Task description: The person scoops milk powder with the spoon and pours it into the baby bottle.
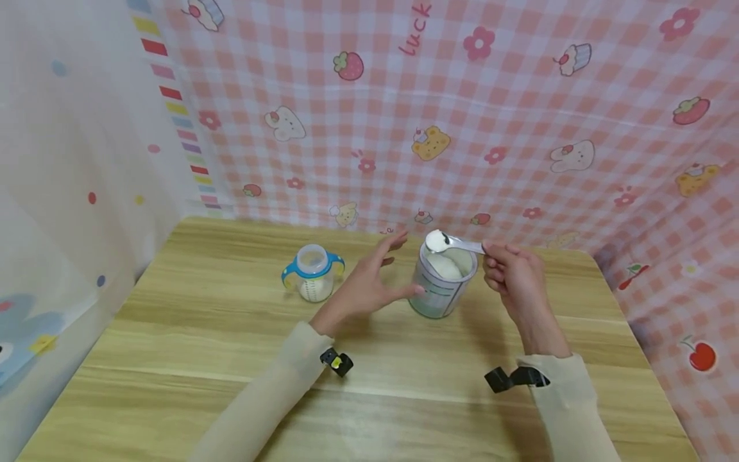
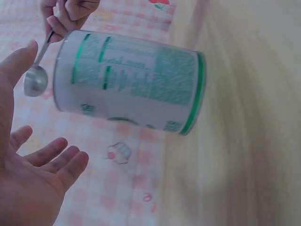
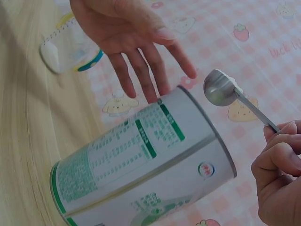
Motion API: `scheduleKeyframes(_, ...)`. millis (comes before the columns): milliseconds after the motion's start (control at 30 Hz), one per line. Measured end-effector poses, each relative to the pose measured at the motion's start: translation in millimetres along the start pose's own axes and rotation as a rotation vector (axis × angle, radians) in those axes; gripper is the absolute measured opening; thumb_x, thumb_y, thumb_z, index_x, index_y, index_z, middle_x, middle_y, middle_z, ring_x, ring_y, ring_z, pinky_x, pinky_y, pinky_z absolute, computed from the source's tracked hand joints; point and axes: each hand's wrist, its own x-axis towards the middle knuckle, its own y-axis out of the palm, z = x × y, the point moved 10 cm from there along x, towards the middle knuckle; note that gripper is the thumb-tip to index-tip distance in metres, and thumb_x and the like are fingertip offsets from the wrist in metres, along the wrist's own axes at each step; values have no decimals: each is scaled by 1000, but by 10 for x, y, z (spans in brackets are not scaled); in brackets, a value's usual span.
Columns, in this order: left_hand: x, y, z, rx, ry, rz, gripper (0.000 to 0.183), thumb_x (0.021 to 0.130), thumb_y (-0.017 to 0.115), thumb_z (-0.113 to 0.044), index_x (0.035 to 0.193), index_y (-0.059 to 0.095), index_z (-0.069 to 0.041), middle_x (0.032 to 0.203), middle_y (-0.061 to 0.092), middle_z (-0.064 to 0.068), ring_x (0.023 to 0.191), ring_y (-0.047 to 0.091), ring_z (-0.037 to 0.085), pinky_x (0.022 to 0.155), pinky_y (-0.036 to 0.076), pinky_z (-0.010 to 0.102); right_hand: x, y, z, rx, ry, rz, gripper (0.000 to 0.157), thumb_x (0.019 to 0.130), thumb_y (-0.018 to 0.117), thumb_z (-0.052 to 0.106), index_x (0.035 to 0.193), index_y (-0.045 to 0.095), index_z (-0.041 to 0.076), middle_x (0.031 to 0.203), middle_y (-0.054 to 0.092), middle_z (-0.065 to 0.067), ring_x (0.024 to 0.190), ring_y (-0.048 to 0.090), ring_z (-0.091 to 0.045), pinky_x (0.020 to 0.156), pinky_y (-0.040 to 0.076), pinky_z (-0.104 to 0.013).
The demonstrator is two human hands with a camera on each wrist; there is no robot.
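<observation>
I've got the right hand pinching a metal measuring spoon by its handle, bowl heaped with white powder. Bowl is left of that grip, clear above the rim of the open powder tin. Left hand holds nothing, fingers spread beside the tin. Two-handled baby bottle stands left of it.
</observation>
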Motion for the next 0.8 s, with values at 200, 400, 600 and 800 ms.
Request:
scheduleKeyframes(200, -61, -209, -111, 42, 24, -34, 100, 85, 85, -39, 162, 23, -33, 166, 33, -10, 153, 35, 19, 121, 42, 41, -18, 102, 36, -8, -4, 1, 22, 102, 64, 17, 85, 67, 4, 67, 51, 3, 50, 38, -4, 43, 27, -17)
scheduleKeyframes(400, -144, -435, -178, 43, 46, -81, 98, 84, 86, -34, 161, 25, -33, 164, 35, -8, 153, 33, 16, 123, 39, 42, -31, 234, 57, -31, -3, 10, 22, 102, 65, 19, 83, 67, 6, 67, 49, 3, 50, 37, -4, 42, 27, -16)
scheduleKeyframes(600, -222, -665, -223, 93, 84, -131, 99, 84, 87, -31, 161, 26, -32, 165, 35, -6, 153, 33, 16, 123, 39, 42, -25, 364, 70, -39, -5, 34, 26, 103, 64, 18, 80, 65, 6, 66, 49, 3, 50, 37, -5, 42, 28, -16)
scheduleKeyframes(800, -311, -868, -205, 104, 93, -169, 99, 84, 87, -30, 161, 25, -36, 166, 31, -9, 153, 31, 14, 124, 37, 42, -2, 518, 59, -52, -27, 76, 29, 103, 61, 15, 76, 65, 6, 64, 48, 3, 48, 36, -4, 42, 24, -16)
